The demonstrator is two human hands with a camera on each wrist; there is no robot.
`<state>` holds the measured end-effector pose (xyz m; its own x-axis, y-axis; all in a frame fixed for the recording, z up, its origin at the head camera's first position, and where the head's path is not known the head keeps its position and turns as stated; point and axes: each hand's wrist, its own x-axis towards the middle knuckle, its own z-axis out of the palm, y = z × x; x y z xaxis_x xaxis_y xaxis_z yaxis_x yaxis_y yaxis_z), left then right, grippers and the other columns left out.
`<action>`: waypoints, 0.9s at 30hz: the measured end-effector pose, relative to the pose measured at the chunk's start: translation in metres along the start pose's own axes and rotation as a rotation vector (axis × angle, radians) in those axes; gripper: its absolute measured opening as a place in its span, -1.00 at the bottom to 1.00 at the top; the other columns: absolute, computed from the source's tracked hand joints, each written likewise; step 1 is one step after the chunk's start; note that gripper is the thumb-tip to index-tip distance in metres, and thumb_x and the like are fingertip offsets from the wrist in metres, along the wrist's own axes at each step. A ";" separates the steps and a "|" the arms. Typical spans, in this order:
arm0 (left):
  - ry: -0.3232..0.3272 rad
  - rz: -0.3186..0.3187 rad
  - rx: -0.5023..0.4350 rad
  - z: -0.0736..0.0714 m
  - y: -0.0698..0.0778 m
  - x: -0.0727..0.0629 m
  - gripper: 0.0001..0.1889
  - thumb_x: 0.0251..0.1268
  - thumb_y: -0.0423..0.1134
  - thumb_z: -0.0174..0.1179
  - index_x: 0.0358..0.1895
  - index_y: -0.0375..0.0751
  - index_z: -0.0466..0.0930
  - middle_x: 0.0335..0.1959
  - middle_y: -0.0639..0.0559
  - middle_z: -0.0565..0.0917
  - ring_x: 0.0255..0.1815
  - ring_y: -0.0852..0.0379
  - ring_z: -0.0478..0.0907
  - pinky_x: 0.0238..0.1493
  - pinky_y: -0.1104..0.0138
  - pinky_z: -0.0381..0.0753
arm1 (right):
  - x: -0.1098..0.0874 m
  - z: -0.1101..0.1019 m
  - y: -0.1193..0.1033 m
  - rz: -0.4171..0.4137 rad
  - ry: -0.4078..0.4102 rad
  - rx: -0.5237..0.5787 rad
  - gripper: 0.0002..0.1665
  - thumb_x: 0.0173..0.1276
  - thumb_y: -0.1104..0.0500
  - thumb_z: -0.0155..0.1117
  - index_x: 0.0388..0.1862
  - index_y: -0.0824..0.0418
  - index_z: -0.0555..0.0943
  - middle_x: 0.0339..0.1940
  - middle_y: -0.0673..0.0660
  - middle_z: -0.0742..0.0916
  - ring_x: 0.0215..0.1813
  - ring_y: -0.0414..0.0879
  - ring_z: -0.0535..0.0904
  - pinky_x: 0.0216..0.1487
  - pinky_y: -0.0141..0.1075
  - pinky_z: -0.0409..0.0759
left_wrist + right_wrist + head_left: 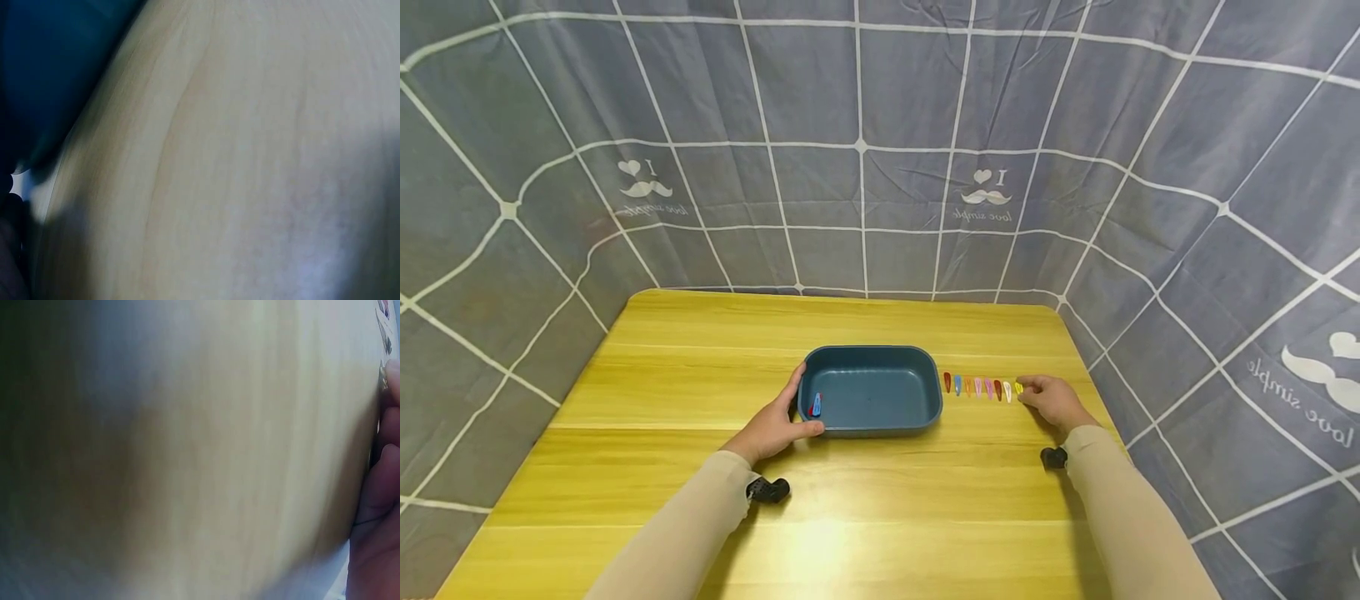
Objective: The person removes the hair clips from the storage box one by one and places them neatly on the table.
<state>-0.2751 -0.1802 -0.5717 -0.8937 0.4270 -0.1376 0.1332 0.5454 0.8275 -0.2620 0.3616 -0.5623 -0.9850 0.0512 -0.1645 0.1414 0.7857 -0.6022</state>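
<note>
A dark blue-green plastic basin [872, 398] sits on the wooden table. My left hand [772, 427] grips its left end, fingers along the side wall and thumb at the front rim. Inside, in the left corner, lie a blue snap hair clip [817, 404] and a red one [810, 412]. To the basin's right, several snap hair clips [977, 387] stand in a row: dark red, blue, orange, pink and white ones. At the row's right end, my right hand [1054, 402] pinches a yellow hair clip [1018, 388], partly hidden by the fingertips.
Both hands work on a yellow wooden table [880, 508]. Grey curtains [820, 192] with white lines hang behind it and at both sides. A black wrist device [767, 490] is under the left sleeve, another [1054, 457] under the right.
</note>
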 end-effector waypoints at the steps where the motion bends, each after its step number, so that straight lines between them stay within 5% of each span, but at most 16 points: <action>1: -0.001 0.003 -0.001 0.000 0.000 0.000 0.24 0.32 0.16 0.45 0.72 0.46 -0.45 0.78 -0.20 -0.15 0.69 -0.45 0.02 0.57 -0.38 0.15 | 0.000 0.000 0.001 0.005 -0.006 0.006 -0.44 0.57 0.14 0.27 0.43 0.38 0.55 0.16 0.38 0.74 0.26 0.31 0.62 0.37 0.21 0.52; 27: 0.000 0.011 -0.016 0.001 0.000 0.000 0.24 0.32 0.14 0.45 0.72 0.43 -0.45 0.78 -0.18 -0.16 0.71 -0.41 -0.01 0.60 -0.35 0.11 | 0.000 0.000 0.002 0.043 -0.048 0.040 -0.40 0.63 0.09 0.20 0.53 0.32 0.47 0.44 0.43 0.59 0.49 0.39 0.46 0.51 0.24 0.40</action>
<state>-0.2752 -0.1795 -0.5723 -0.8923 0.4329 -0.1279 0.1364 0.5287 0.8378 -0.2617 0.3634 -0.5634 -0.9724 0.0540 -0.2270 0.1879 0.7580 -0.6246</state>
